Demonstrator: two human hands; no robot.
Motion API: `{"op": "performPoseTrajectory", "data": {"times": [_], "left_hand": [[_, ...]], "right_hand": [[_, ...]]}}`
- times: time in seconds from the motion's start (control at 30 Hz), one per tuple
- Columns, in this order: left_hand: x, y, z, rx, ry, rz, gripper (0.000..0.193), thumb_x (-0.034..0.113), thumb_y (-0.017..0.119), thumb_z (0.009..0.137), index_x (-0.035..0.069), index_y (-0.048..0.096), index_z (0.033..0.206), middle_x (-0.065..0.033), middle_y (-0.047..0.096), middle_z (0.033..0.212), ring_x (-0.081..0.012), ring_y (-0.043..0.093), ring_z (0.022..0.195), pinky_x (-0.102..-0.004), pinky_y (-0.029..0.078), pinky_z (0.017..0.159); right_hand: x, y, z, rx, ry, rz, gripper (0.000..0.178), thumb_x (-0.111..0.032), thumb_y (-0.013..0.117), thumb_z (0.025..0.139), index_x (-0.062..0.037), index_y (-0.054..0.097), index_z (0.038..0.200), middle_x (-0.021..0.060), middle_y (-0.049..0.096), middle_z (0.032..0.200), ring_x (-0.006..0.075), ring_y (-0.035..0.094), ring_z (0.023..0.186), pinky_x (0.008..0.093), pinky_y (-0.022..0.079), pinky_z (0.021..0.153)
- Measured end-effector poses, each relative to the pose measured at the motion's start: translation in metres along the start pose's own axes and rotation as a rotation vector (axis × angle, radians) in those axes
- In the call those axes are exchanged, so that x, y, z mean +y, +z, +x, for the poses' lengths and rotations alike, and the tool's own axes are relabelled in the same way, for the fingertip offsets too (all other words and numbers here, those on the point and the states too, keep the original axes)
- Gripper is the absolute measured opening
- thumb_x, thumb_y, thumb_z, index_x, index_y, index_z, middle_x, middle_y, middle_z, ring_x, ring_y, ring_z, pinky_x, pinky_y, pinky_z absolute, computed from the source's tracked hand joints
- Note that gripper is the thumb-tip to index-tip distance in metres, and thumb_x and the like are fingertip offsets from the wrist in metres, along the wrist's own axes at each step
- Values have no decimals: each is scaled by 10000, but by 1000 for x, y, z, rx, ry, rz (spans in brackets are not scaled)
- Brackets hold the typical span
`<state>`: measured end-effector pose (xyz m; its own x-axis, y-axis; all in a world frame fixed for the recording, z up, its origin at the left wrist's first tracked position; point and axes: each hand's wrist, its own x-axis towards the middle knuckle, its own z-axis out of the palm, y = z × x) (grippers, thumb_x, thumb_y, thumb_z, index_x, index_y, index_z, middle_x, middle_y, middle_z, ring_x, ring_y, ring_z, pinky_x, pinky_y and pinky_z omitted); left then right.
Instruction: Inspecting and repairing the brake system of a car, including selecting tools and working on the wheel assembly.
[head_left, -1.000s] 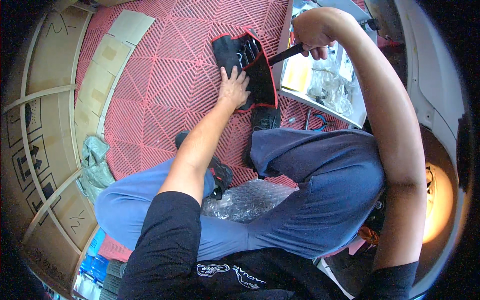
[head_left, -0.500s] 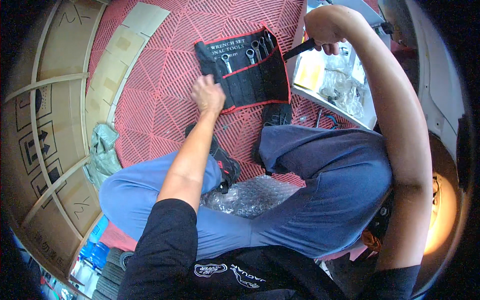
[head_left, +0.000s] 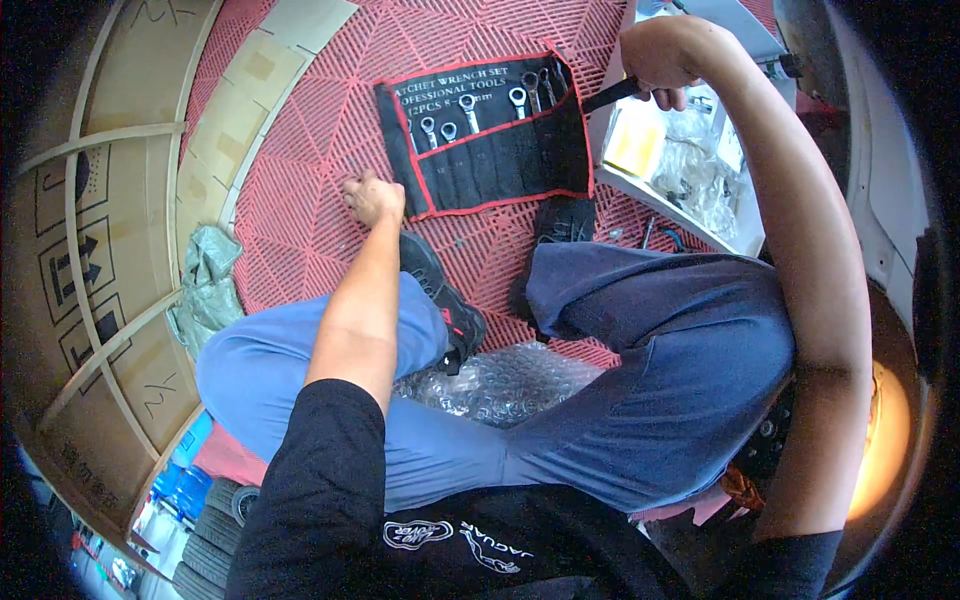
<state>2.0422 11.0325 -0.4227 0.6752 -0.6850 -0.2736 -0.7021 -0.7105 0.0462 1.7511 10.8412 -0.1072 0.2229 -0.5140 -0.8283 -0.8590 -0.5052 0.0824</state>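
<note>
A sheet of bubble wrap (head_left: 500, 380) lies nearest, tucked between the person's bent legs, partly hidden under the blue trousers. Two black shoes show beyond it: one (head_left: 445, 300) beside the left forearm, the other (head_left: 563, 222) mostly covered by the right knee.

The left hand (head_left: 372, 198) is pressed down on the red grid floor (head_left: 300, 200), just left of the lower corner of the tool roll; its fingers (head_left: 352, 190) are curled close together with the tips on the tiles, and whether they pinch anything small there cannot be told.

The black tool roll (head_left: 485, 140) with red edging lies unrolled flat on the floor, close to but clear of that hand. Seven ring wrench heads (head_left: 468, 100) can be counted poking from its pockets; their shafts are hidden in the sleeves, and the lower pockets look unfilled.

Farther off, the right hand (head_left: 660, 60) is closed in a fist around a black handle (head_left: 610, 95) that slants down toward the roll's upper right corner; the tool's working end is hidden by the hand. Beneath it stands a white tray (head_left: 690, 215) holding clear plastic bags, its contents hard to make out. Cardboard (head_left: 90, 200) lines the left side.
</note>
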Motion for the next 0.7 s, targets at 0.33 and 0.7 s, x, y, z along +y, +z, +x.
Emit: {"op": "performPoseTrajectory", "data": {"times": [0.33,0.7], "left_hand": [[8,19,0,-84,187,-208,772,334,823,719,115,450,1359,-224,468,1272,-414,488,1200,-495,468,985],[-22,19,23,220,-141,-228,496,101,631,773,22,516,1248,-251,561,1203,-425,539,1139,-507,457,960]], "right_hand": [[7,32,67,-115,-265,86,229,-64,526,840,77,677,938,183,702,741,265,722,657,379,559,558],[-15,71,79,-24,-572,395,205,-84,508,863,38,638,965,140,690,736,250,693,702,366,529,639]]}}
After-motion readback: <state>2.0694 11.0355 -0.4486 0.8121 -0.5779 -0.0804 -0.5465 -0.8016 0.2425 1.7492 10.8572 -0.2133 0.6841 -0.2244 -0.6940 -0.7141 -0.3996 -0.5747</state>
